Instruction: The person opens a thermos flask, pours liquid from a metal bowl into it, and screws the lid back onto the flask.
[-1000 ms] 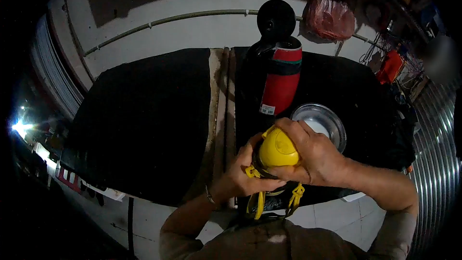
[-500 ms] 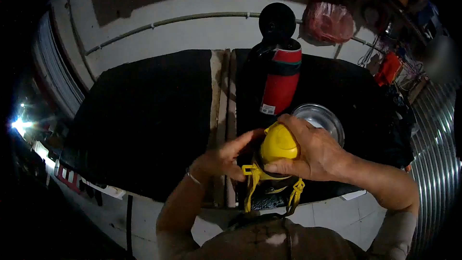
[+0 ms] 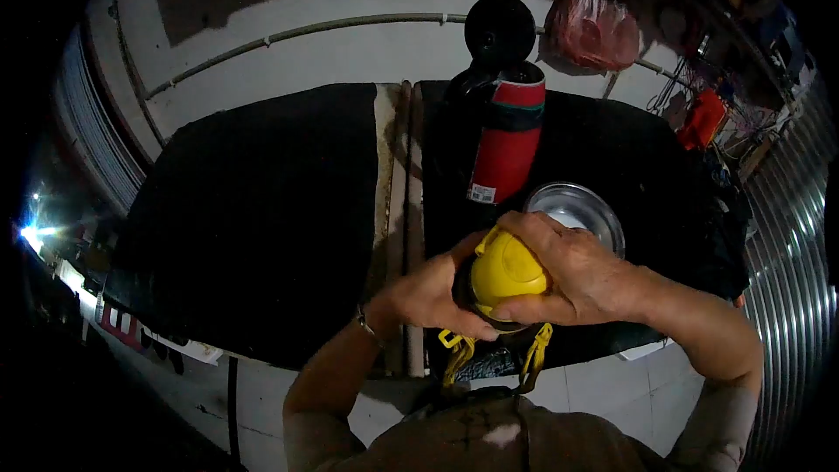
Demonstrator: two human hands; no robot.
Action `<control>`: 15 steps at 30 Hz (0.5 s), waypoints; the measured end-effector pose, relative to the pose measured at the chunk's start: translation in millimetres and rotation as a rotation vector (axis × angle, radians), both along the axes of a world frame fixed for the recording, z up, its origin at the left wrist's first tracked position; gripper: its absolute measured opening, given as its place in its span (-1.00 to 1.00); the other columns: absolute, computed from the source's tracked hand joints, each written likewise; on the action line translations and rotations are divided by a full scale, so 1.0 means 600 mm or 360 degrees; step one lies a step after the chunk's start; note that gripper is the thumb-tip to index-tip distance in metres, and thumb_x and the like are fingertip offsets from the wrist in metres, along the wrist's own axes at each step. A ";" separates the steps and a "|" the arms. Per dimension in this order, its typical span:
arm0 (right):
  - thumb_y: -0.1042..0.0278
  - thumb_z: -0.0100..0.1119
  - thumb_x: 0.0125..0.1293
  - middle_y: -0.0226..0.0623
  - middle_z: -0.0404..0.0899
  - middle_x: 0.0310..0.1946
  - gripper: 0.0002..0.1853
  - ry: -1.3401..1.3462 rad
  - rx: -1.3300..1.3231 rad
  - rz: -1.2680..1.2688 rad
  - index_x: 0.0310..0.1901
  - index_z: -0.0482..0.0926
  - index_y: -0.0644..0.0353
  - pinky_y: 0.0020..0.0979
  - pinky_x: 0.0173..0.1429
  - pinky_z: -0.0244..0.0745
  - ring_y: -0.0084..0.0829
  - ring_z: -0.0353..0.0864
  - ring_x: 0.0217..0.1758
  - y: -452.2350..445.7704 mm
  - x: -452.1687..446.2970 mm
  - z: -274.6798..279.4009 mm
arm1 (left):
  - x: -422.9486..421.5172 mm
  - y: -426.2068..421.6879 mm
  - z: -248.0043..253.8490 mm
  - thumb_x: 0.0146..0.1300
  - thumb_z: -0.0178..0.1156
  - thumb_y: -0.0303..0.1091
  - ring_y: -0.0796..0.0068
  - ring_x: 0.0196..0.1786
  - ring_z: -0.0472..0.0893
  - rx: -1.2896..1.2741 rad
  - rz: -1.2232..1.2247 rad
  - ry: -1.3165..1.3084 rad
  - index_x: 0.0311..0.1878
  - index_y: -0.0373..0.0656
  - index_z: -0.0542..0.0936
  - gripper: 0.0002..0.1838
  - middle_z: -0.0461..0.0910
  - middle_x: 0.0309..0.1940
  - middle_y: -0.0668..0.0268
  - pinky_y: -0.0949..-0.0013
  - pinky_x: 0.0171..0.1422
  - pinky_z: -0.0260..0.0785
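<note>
Left hand (image 3: pixel 428 297) is wrapped back round the bottle (image 3: pixel 466 288), right hand (image 3: pixel 581 269) round its yellow cap (image 3: pixel 509 269). Slipping could be caused by uneven pressure.

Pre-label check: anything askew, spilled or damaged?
A pale, uneven strip breaks the otherwise black tabletop left of the red flask, possibly wear. The flask stands open, black lid raised. No spill visible; dark areas could hide one.
</note>
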State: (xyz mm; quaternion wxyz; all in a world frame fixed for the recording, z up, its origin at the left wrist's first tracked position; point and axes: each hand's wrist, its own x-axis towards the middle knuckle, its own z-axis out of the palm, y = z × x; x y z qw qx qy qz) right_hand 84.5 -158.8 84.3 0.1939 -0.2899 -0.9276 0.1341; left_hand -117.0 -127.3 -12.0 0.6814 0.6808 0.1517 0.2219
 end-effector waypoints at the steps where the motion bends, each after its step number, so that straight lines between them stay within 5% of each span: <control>1: -0.08 0.25 0.11 0.14 0.45 -0.27 -0.25 0.0000 -0.0002 0.0001 0.06 0.22 0.42 -0.21 -0.34 0.56 -0.01 0.59 -0.34 0.001 0.000 0.000 | 0.001 -0.003 0.002 -0.25 0.53 -0.23 0.23 0.24 0.31 0.0135 0.0038 -0.0010 0.37 -0.21 -0.06 0.17 0.31 0.16 0.13 0.22 0.35 0.14; 5: -0.10 0.26 0.10 0.12 0.45 -0.26 -0.24 -0.0008 -0.0060 0.0038 0.07 0.22 0.41 -0.20 -0.31 0.56 -0.01 0.59 -0.33 0.006 0.001 0.001 | 0.003 0.002 0.011 -0.26 0.53 -0.24 0.22 0.23 0.32 0.0418 0.0102 -0.0079 0.35 -0.25 -0.05 0.16 0.29 0.15 0.12 0.21 0.35 0.15; 12: -0.11 0.29 0.05 0.11 0.45 -0.24 -0.23 -0.0065 -0.0137 -0.0082 0.05 0.24 0.38 -0.20 -0.24 0.58 0.00 0.60 -0.29 -0.003 -0.005 0.010 | 0.008 -0.016 0.012 -0.28 0.53 -0.27 0.22 0.22 0.32 0.0097 0.0103 -0.0032 0.32 -0.27 0.02 0.11 0.30 0.13 0.10 0.22 0.34 0.14; 15: -0.12 0.32 0.01 0.07 0.45 -0.23 -0.23 -0.0031 -0.0130 -0.0091 0.03 0.25 0.37 -0.21 -0.22 0.58 -0.01 0.60 -0.26 -0.002 -0.005 0.003 | 0.013 -0.030 0.006 -0.29 0.52 -0.23 0.21 0.22 0.32 0.0422 0.0359 0.0002 0.30 -0.30 0.04 0.10 0.29 0.13 0.09 0.22 0.33 0.14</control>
